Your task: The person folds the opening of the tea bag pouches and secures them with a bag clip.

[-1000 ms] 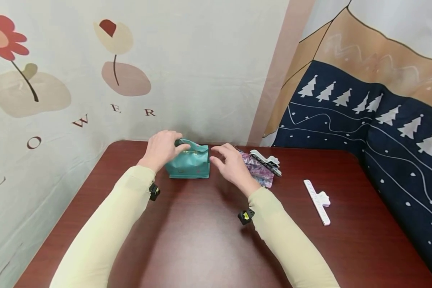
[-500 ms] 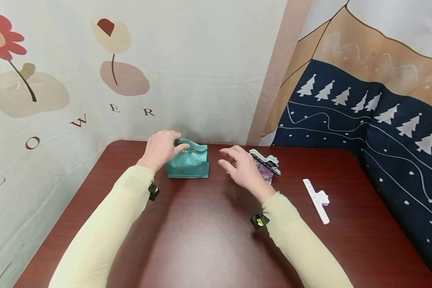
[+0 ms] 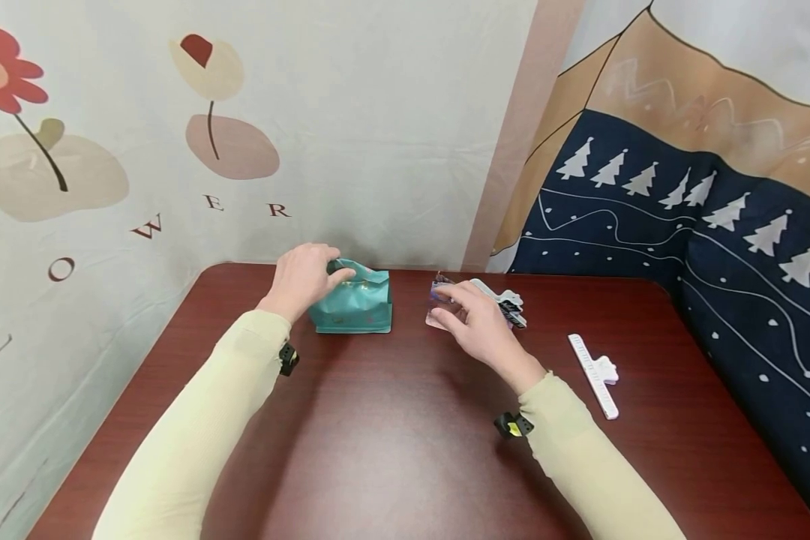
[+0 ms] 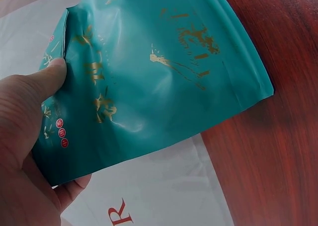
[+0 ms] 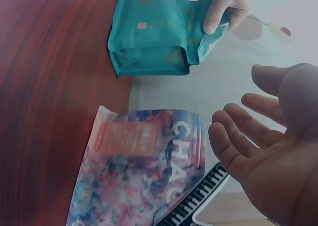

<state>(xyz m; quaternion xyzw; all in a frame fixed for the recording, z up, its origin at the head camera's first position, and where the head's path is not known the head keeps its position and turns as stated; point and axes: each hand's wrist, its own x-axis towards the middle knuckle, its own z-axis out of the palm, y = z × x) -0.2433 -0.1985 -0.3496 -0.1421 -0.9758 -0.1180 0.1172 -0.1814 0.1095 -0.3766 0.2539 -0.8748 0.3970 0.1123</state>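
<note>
Left hand (image 3: pixel 300 277): grip clenched on the upper left part of a shiny teal foil pouch with gold print (image 3: pixel 358 307); thumb on the near face, fingers partly hidden behind. Pouch stands upright at the far edge of a dark red-brown wood-grain table (image 3: pixel 405 442), left of centre.

Right hand (image 3: pixel 481 324): grip released, fingers loosely bent, nothing held. It is just beside a pink, blue and purple patterned plastic pouch with white lettering (image 5: pixel 144 171), partly hiding it in the head view. That pouch is on the far side too, right of the teal one and apart from it.

Black-and-white piano-key bag clip (image 5: pixel 196 198) lies across the patterned pouch's top; can't tell if clamped. White bar-shaped plastic clip (image 3: pixel 595 379) lies farther right and nearer, well apart from both pouches.

Pale cloth printed with flowers and letters (image 3: pixel 378 150) behind; navy, tan and white tree-print cloth (image 3: pixel 614 202) at far right.
</note>
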